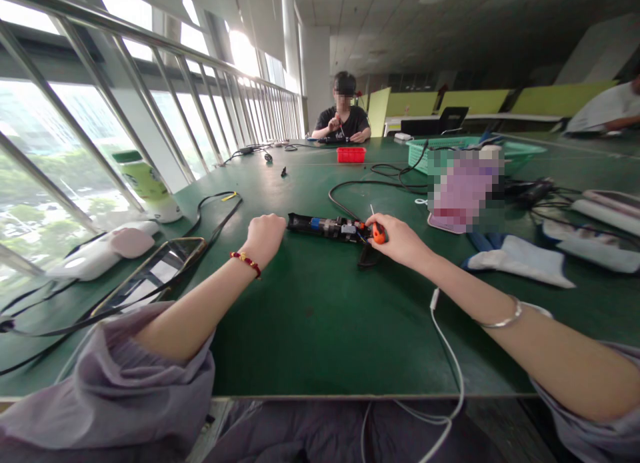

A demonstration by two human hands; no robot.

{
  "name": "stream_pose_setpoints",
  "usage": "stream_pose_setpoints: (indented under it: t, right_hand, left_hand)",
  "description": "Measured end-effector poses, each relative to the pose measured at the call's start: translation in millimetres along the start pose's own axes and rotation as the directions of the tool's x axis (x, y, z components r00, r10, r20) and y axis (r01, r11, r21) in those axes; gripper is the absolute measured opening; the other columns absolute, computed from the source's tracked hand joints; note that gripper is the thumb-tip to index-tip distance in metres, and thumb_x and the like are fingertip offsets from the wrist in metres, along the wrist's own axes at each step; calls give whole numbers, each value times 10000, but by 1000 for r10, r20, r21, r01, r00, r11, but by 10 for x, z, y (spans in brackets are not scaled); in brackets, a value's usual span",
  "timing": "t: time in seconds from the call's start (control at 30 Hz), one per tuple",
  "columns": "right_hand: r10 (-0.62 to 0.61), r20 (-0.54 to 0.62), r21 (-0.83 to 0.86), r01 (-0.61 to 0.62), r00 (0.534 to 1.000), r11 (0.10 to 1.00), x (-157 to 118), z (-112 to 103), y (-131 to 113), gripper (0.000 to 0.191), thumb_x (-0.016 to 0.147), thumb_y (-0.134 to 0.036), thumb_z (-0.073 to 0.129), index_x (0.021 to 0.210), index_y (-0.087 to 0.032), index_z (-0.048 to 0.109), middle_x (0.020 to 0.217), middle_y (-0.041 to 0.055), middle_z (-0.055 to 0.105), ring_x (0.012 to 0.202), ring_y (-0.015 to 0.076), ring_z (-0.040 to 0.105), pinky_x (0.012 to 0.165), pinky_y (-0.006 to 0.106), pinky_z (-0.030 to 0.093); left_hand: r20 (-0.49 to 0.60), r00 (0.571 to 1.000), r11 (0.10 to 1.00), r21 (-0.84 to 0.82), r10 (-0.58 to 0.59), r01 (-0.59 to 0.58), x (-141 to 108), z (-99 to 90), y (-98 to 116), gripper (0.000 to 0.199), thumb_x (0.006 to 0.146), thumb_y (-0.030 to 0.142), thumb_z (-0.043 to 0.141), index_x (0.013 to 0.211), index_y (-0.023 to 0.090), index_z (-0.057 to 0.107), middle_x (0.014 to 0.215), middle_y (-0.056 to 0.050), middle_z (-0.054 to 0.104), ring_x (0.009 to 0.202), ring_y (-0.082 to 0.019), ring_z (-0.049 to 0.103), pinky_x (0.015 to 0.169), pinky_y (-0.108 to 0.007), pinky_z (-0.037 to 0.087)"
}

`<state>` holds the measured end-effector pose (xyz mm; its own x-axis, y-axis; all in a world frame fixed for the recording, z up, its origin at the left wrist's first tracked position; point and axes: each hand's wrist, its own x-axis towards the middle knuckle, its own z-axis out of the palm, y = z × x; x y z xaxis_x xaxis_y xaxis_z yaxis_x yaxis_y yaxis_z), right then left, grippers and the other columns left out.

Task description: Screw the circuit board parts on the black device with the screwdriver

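Note:
On the green table in front of me lies a long black device (327, 227) with a blue band, exposed parts and wires at its right end. My right hand (400, 240) is closed around a screwdriver (380, 233) with an orange and black handle, at the device's wired end. A thin pale shaft sticks up past the fingertips. My left hand (266, 235) is curled into a fist, right beside the device's black left end. Its fingertips are hidden, so I cannot tell whether anything is inside or whether it touches the device.
A phone (155, 273), a black strap and a green-lidded cup (147, 186) are at left. On the right are a green basket (420, 158), a purple phone (457, 190), gloves (523, 258) and cables. A red box (351, 155) sits farther back, near a seated person (345, 116).

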<state>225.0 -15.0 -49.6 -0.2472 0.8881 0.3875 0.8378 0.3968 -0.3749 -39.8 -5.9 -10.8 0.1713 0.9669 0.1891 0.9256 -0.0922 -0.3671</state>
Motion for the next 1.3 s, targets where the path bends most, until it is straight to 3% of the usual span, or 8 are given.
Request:
stream_pose_setpoints:
  t: [0.1,0.23,0.33,0.5,0.6,0.7,0.97,1.3]
  right_hand:
    - [-24,-7,9,24,1000,1000,3,34,8,286,719,-198,577,1005,-197,574,936,53,599,865,190,573,768,303,448]
    - [-44,-18,19,44,999,999,-24,47,-69,239,733,-227,564,971,-207,566,924,50,604,861,193,574,757,305,447]
    - [-46,-10,36,47,999,998,-64,4,-182,205,748,-274,568,942,-210,567,920,51,623,849,195,579,739,303,440]
    - [-29,45,68,26,999,997,-142,-95,-363,190,765,-311,549,937,-232,572,855,12,649,707,164,574,654,281,416]
    - [-84,43,57,81,996,995,-167,-102,-397,196,764,-310,552,943,-233,574,930,18,663,767,172,585,679,285,422]
    - [-109,39,43,107,993,993,-170,-82,-390,201,763,-298,555,952,-231,570,969,24,662,824,181,589,697,288,432]
    - [-88,56,-7,89,995,996,-170,-78,-412,211,766,-299,557,967,-239,563,1007,31,649,854,192,587,666,290,432]
    - [-92,68,-6,92,993,996,-173,-82,-418,220,761,-288,556,975,-234,561,1010,31,646,880,197,587,684,300,440]
  left_hand:
    - [-55,975,971,-97,216,-221,-177,-119,325,212,814,74,462,850,101,670,907,-161,679,860,-278,670,670,-322,508]
    - [-251,860,827,-254,445,-502,-317,-151,636,154,815,136,494,845,161,644,942,-82,673,848,-198,653,645,-255,482]
    - [-282,875,784,-393,394,-480,-285,-122,631,109,762,145,536,793,180,635,854,-34,683,757,-175,646,612,-244,463]
    - [-343,929,792,-525,138,-312,-167,-105,428,104,784,177,541,821,181,638,804,-17,695,746,-169,649,637,-240,453]
    - [-429,897,863,-407,110,-300,-137,-99,376,151,859,209,488,900,184,631,877,-39,691,759,-173,641,612,-248,423]
    - [-472,854,903,-234,217,-359,-129,-82,373,178,912,235,440,927,187,612,886,-49,665,756,-164,617,561,-239,381]
    - [-525,716,858,55,460,-511,-121,-79,381,177,939,177,421,900,168,593,874,-63,608,763,-175,557,520,-266,355]
    - [-522,673,837,169,524,-521,-72,-63,378,191,933,127,404,917,161,591,874,-71,579,780,-180,525,539,-262,388]
